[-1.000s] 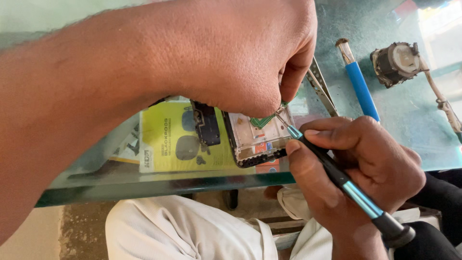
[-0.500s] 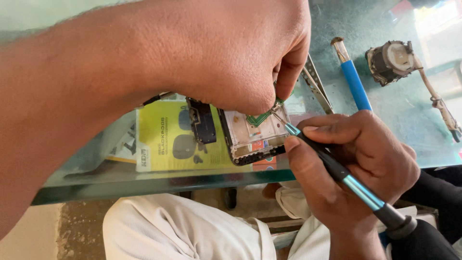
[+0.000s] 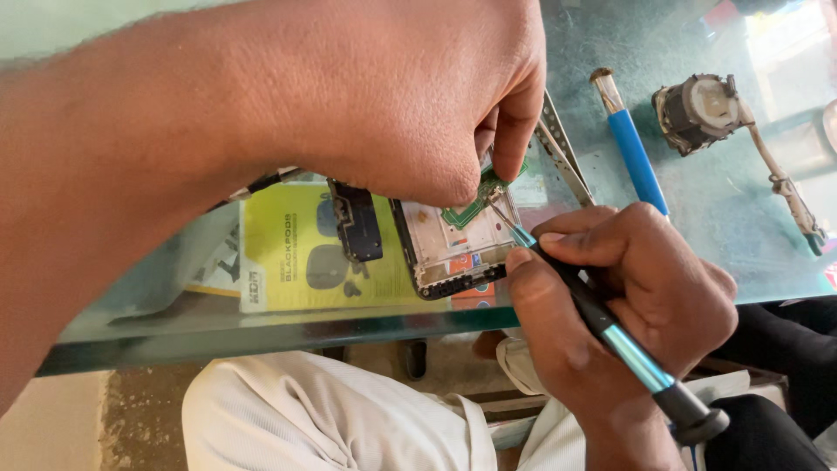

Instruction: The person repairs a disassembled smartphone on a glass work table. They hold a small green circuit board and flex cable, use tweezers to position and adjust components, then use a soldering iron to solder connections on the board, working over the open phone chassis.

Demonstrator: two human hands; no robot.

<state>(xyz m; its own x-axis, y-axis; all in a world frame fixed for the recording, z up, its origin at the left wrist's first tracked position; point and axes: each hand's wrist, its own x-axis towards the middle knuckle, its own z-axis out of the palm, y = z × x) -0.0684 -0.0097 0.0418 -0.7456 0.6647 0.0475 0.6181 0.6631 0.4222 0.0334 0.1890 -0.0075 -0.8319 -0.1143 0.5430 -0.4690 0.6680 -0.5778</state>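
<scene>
My left hand reaches in from the upper left and pinches a small green circuit board between thumb and fingers, just above an opened phone frame lying on the glass table. My right hand grips a black and light-blue screwdriver. Its thin tip touches the lower edge of the green board. A small black plastic part lies left of the phone frame.
A yellow-green product card lies under the phone. Metal tweezers, a blue-handled brush and a round grey mechanical part with a thin arm rest further back. My legs in light trousers show below the table edge.
The green board has come up slightly off the phone frame in my left fingers. The screwdriver tip stays at its edge, and the view has shifted a little.
</scene>
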